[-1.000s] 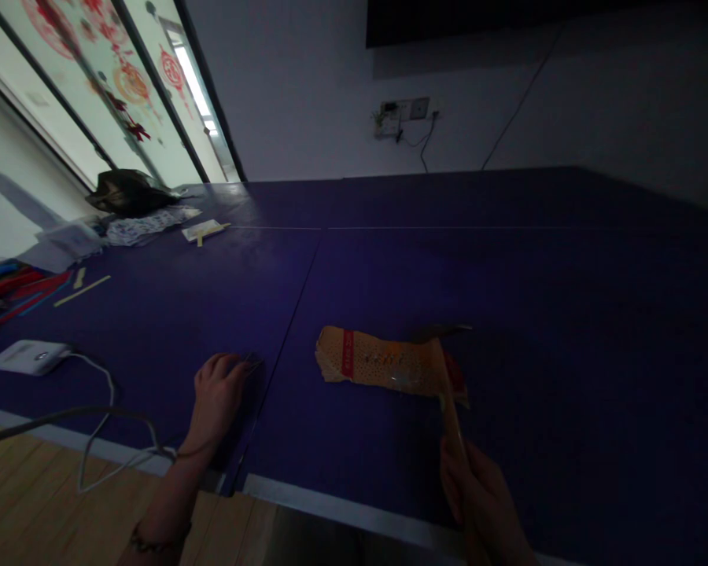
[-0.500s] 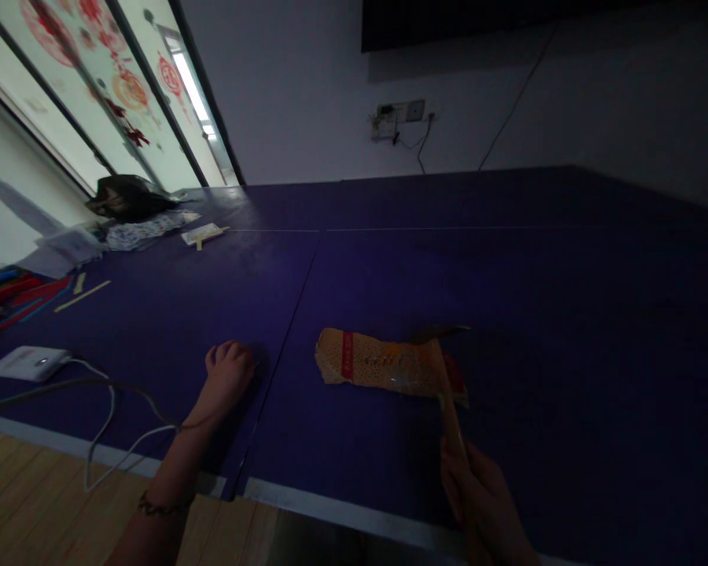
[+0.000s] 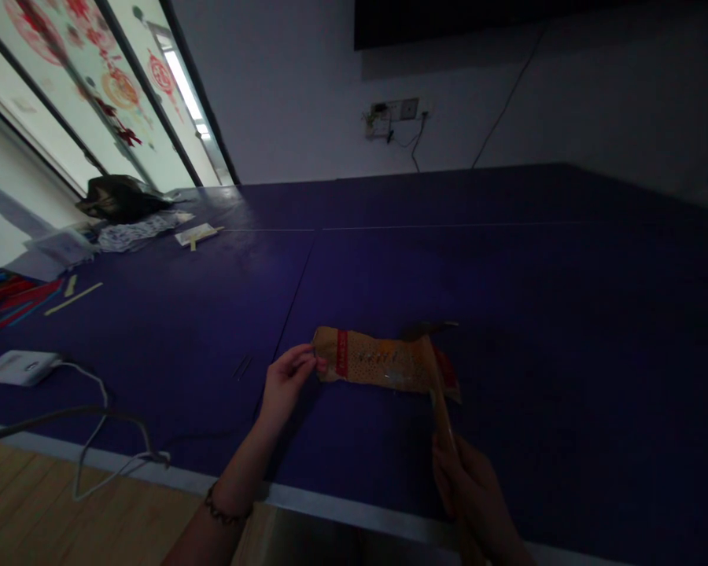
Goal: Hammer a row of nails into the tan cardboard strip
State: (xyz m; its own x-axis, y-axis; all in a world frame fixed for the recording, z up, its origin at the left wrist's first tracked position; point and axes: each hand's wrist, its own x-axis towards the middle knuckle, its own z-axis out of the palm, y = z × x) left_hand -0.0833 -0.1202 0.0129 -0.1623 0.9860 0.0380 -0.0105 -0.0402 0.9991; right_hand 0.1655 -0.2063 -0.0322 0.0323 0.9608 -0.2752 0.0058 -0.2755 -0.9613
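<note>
A flat tan packet (image 3: 383,363) with a red band and a red right end lies on the purple table. My left hand (image 3: 286,381) pinches the packet's left end between thumb and fingers. My right hand (image 3: 475,487) is closed round a long tan strip-like tool (image 3: 442,405), whose far end rests across the packet's right part. A dark pointed piece (image 3: 433,328) shows just beyond the packet. Two thin dark sticks (image 3: 243,367) lie on the table left of my left hand.
A white power bank (image 3: 20,367) with a cable is at the left, near a grey cord (image 3: 82,410). Red and blue strips (image 3: 17,303), papers and a black bag (image 3: 121,198) are at the far left. A wall with sockets (image 3: 398,110) stands behind.
My left hand has moved right from the bare table to the packet's left end and taken hold of it. The two thin sticks now show where it was. My right hand has barely moved.
</note>
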